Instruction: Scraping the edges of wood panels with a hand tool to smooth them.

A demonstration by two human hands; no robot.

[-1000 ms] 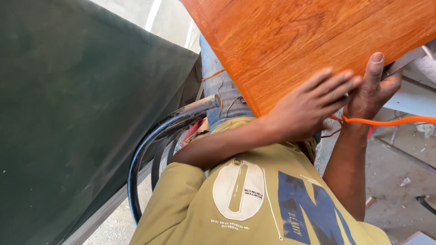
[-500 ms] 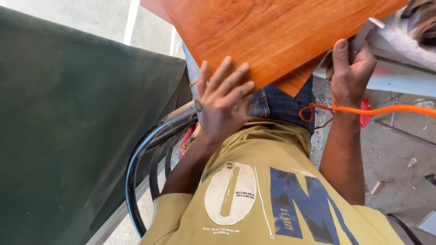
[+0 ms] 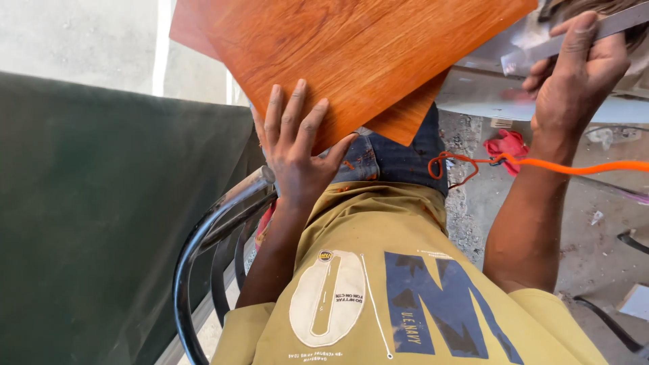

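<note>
A reddish-brown wooden board (image 3: 351, 54) lies across my lap, with a second board's corner (image 3: 405, 118) showing under it. My left hand (image 3: 292, 152) rests flat on the board's near edge, fingers spread and thumb against the edge. At the upper right, my right hand (image 3: 578, 74) is closed around a flat grey metal bar (image 3: 595, 30). An orange cord (image 3: 541, 164) runs past my right wrist. My olive shirt (image 3: 405, 284) and blue jeans (image 3: 395, 159) fill the lower middle.
A dark green sheet (image 3: 101, 223) covers the left side. The black metal tube frame of a chair (image 3: 203, 243) curves beside my left arm. A red rag (image 3: 503, 145) and scraps lie on the dusty concrete floor (image 3: 595, 230) at right.
My left hand has slid left along the board's near edge. My right hand has risen to the upper right and closed on the metal bar. The view has tilted lower.
</note>
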